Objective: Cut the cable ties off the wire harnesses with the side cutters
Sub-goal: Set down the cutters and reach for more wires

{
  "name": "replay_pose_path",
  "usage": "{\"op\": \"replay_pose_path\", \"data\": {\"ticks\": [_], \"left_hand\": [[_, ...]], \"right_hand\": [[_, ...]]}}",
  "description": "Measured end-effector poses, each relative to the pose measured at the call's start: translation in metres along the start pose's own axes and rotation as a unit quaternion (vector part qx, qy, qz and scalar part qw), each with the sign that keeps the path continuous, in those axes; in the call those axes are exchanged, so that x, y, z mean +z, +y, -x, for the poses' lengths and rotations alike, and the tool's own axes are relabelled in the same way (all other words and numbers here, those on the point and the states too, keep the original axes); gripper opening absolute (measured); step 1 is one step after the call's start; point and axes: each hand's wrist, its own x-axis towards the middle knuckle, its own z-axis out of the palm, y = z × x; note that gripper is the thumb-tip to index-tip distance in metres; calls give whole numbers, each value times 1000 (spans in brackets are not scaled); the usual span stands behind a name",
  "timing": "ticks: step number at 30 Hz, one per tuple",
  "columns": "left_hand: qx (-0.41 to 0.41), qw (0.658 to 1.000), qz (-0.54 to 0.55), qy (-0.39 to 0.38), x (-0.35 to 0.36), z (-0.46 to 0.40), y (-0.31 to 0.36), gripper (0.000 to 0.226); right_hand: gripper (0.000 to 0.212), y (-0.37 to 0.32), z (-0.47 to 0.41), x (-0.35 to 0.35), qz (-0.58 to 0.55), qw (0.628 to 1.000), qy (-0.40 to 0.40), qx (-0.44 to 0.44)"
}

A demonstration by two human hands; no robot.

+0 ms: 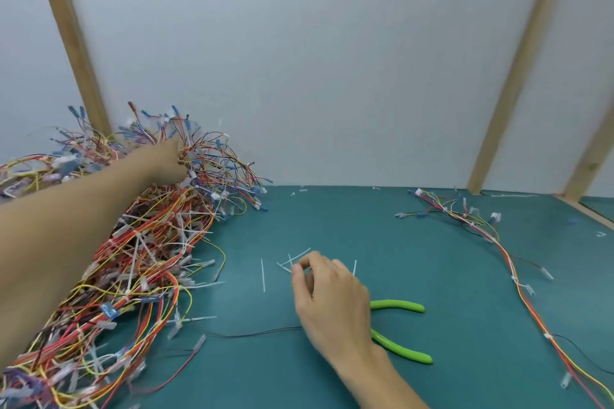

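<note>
Head view: tangled multicoloured wire harnesses (139, 259) bristle with white cable ties (138, 244).

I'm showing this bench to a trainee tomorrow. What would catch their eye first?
First the big tangled heap of wire harnesses at the left, with the left hand reaching into its top. Then the green-handled side cutters lying on the teal mat behind the right hand, whose fingertips meet over the loose white tie offcuts.

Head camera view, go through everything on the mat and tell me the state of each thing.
Side cutters: lying on the mat, handles spread, not held.
Harness pile: heaped, ties on.
Single harness: stretched out flat.
Cut tie pieces: loose on the mat.
Left hand: reaching into the pile.
Right hand: fingers curled, pinching by the pieces.
</note>
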Motion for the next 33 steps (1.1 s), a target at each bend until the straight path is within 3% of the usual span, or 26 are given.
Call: {"op": "replay_pose_path", "data": {"ticks": [6, 9, 11, 14, 17, 19, 21, 22, 24, 25, 26, 29, 30, 33], "left_hand": [[-1, 975, -180, 133, 21, -14, -6, 50], [16, 967, -195, 164, 13, -13, -3, 31], [9, 974, -150, 172, 6, -12, 4, 27], [-26, 978, 44, 200, -6, -16, 11, 29], [-47, 939, 142, 310, -23, -18, 18, 37], [-9, 917, 144, 371, -32, -8, 24, 31], [85, 937, 82, 328, -34, 7, 31, 33], [118, 961, 9, 249, -34, 12, 34, 39], [99, 979, -172, 50, -32, 22, 44, 44], [71, 972, -224, 6, -28, 22, 47, 42], [75, 969, -236, 21, -24, 20, 50, 38], [104, 966, -166, 170, -12, 11, 52, 39], [110, 969, -144, 170, -9, 5, 51, 44], [80, 991, -84, 67, 8, -11, 45, 68]], "right_hand": [[24, 3, -4, 7, 8, 1000, -8, 1], [24, 4, -4, 8, 1, 1000, -3, 5], [23, 4, -4, 9, 0, 1000, -3, 9], [23, 3, -3, 9, -9, 1000, -2, 10], [22, 3, -3, 8, -17, 1000, 2, 11], [22, 4, -3, 8, -19, 1000, 0, 13], [21, 4, -3, 8, -24, 1000, -1, 15], [21, 4, -3, 8, -24, 1000, 0, 16], [20, 4, -3, 9, -18, 1000, -6, 17], [19, 4, -3, 11, -14, 1000, -10, 16], [19, 4, -3, 12, -11, 1000, -13, 13], [18, 2, -2, 13, -15, 1000, -7, -4], [18, 2, -2, 13, -12, 1000, -3, -10], [18, 6, -4, 14, 1, 1000, -3, -19]]}}
